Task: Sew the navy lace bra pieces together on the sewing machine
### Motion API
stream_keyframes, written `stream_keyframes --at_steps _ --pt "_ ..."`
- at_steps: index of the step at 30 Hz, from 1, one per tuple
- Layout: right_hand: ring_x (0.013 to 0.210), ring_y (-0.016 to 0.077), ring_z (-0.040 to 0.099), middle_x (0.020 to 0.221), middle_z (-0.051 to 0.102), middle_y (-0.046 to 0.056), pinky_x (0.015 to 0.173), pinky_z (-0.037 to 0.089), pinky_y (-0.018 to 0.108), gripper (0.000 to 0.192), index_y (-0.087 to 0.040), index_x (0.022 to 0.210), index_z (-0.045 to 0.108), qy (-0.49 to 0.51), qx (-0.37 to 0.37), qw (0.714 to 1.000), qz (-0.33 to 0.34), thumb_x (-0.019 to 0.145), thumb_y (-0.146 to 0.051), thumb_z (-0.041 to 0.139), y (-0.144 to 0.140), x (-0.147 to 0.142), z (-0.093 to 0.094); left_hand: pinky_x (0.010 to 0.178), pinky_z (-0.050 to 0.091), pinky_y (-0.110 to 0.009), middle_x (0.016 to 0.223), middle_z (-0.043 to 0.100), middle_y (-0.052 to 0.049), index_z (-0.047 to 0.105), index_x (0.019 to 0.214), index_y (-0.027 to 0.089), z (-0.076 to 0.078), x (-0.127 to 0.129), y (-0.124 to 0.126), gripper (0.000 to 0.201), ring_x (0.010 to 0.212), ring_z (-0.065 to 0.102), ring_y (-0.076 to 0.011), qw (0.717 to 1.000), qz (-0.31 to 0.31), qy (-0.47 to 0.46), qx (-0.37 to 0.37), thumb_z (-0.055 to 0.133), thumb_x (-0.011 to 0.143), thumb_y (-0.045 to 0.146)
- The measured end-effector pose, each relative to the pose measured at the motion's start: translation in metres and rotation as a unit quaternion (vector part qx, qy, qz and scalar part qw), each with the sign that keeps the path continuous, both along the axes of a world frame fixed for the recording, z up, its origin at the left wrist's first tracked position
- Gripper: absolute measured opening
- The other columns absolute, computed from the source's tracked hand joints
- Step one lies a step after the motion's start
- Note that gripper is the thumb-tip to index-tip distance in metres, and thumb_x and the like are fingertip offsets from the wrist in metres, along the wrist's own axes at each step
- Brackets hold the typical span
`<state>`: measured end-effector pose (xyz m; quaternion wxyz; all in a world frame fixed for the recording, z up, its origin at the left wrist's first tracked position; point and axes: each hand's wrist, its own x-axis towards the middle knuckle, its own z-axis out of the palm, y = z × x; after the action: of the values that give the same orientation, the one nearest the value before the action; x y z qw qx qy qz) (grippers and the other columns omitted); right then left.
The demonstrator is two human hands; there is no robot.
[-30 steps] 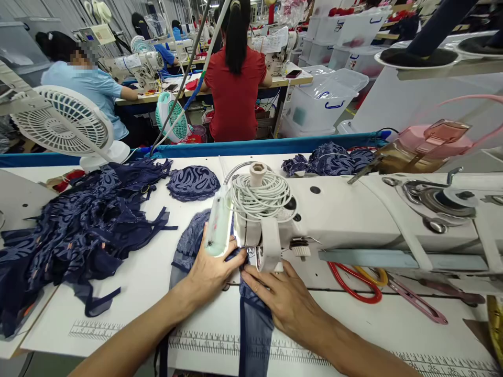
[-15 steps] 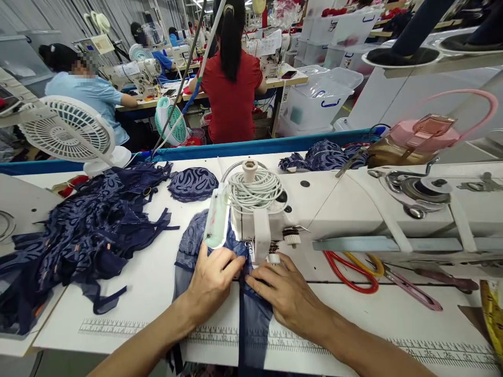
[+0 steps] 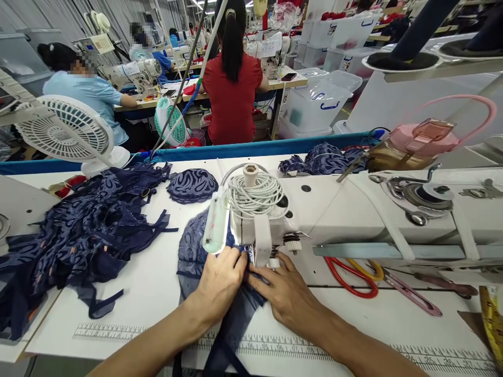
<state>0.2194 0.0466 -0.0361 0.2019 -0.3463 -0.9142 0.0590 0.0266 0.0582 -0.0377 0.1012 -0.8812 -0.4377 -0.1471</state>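
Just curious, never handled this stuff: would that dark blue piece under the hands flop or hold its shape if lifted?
Probably floppy: the navy fabric piece bunches under both hands and droops over the table edge. Likely light, since it looks thin like the heaped pile.

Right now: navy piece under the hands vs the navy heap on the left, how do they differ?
The navy piece is a single item spread flat, pressed by the left hand and right hand at the sewing machine. The navy heap is many pieces, tangled, straps trailing, untouched. Both are dark blue patterned fabric on the white table.
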Motion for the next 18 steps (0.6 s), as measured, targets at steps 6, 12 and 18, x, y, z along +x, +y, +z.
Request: stream_keyframes --at_steps 6,12,18 --pt "0.098 0.0214 0.054 0.122 0.065 0.006 0.108 0.025 0.047 0.054 -0.019 0.117 0.063 0.003 -0.009 1.000 0.001 0.070 0.003 0.051 -0.004 0.000 0.002 0.095 0.042 -0.049 0.098 0.066 -0.013 0.061 0.116 0.009 -0.004 -0.004 -0.014 0.031 0.092 0.059 -0.0235 0.997 0.023 -0.038 0.062 0.041 0.093 0.003" --pt "0.103 0.0198 0.054 0.112 0.066 0.005 0.108 0.023 0.044 0.051 -0.021 0.116 0.062 -0.005 -0.040 0.999 0.024 0.072 0.002 0.051 -0.008 -0.003 0.005 0.106 0.033 -0.057 0.087 0.066 -0.003 0.067 0.097 0.019 0.010 -0.015 -0.010 0.024 0.088 0.057 -0.0189 0.997 -0.002 -0.072 0.024 0.044 0.096 0.011" --pt "0.096 0.0170 0.055 0.097 0.067 0.002 0.109 0.020 0.042 0.046 -0.020 0.107 0.062 0.035 -0.046 0.998 0.039 0.069 0.004 0.049 -0.007 -0.001 0.006 0.109 0.031 -0.052 0.072 0.060 -0.001 0.065 0.098 0.014 0.005 0.001 -0.022 0.025 0.071 0.055 -0.0147 0.994 -0.005 -0.086 0.064 0.042 0.095 0.007"
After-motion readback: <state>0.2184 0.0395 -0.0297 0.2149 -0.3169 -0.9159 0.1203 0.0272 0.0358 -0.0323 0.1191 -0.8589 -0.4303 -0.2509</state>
